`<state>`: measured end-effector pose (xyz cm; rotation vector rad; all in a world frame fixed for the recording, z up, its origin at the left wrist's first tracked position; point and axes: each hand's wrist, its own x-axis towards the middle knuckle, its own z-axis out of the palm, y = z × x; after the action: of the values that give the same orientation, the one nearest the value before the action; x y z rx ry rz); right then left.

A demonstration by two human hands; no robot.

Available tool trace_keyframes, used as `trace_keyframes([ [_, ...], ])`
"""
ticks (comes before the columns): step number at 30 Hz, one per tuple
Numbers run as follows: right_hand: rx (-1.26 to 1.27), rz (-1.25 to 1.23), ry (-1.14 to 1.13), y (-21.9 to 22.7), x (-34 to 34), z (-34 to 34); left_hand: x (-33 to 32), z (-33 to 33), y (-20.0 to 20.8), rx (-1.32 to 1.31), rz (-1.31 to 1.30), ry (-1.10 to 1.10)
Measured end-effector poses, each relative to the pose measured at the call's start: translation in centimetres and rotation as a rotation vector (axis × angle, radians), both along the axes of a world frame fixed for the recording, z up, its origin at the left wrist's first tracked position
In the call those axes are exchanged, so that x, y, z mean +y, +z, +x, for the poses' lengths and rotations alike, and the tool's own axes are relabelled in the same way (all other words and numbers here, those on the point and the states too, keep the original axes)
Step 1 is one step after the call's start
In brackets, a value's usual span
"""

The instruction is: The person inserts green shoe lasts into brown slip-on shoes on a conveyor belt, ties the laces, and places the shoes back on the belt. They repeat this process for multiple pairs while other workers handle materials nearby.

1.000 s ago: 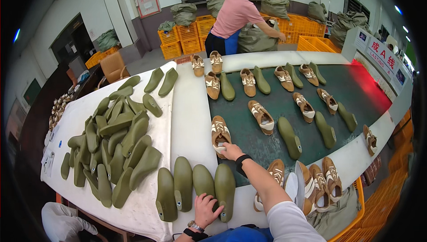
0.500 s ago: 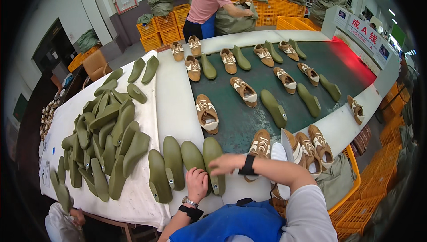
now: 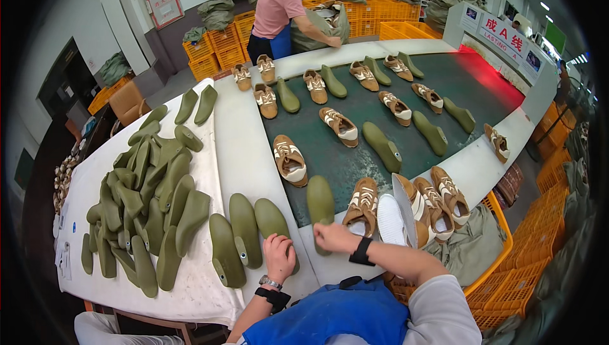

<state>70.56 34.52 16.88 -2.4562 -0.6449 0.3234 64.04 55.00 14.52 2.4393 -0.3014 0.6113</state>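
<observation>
My right hand [image 3: 336,238] is closed on the heel end of a green shoe last [image 3: 320,198], whose toe points away over the near edge of the dark green belt. My left hand [image 3: 280,257] has its fingers curled over the heel end of another green last [image 3: 272,218]. Two more lasts, one of them a green last [image 3: 243,227], lie side by side just left of that hand. Right of my right hand lie a brown laced sneaker [image 3: 360,205] and a white shoe sole [image 3: 392,218], with more brown sneakers [image 3: 434,208] beyond.
A big heap of green lasts [image 3: 146,199] covers the white-clothed table [image 3: 203,281] at left. Brown sneakers and lasts stand in rows on the belt [image 3: 342,167]. Across it, a person in pink [image 3: 279,12] is at a sack [image 3: 323,25]. Orange crates [image 3: 520,281] line the right.
My right hand has moved a last from the row rightward onto the belt's near edge. My left hand stays on its last. At lower left, another person's hand with a last has left view.
</observation>
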Motion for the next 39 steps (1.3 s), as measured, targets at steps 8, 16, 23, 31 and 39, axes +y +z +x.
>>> trace_keyframes([
  [8, -0.262, -0.248, -0.385, -1.3, -3.1, 9.8, 0.1, 0.0, -0.1, 0.026, -0.010, -0.002],
  [16, -0.104, -0.372, -0.329, -3.5, -3.5, 11.8, 0.0, 0.1, 0.0, 0.025, -0.011, 0.009],
  [23, -0.174, -0.256, -0.322, -4.7, -3.3, 12.5, 0.0, 0.0, -0.1, 0.027, -0.001, 0.012],
  [31, -0.086, -0.200, -0.278, -4.2, -4.5, 12.3, 0.0, 0.1, -0.2, 0.006, 0.026, 0.014],
  [39, -0.122, -0.217, -0.303, -5.0, -3.1, 12.3, 0.1, 0.1, -0.5, -0.028, 0.030, 0.007],
])
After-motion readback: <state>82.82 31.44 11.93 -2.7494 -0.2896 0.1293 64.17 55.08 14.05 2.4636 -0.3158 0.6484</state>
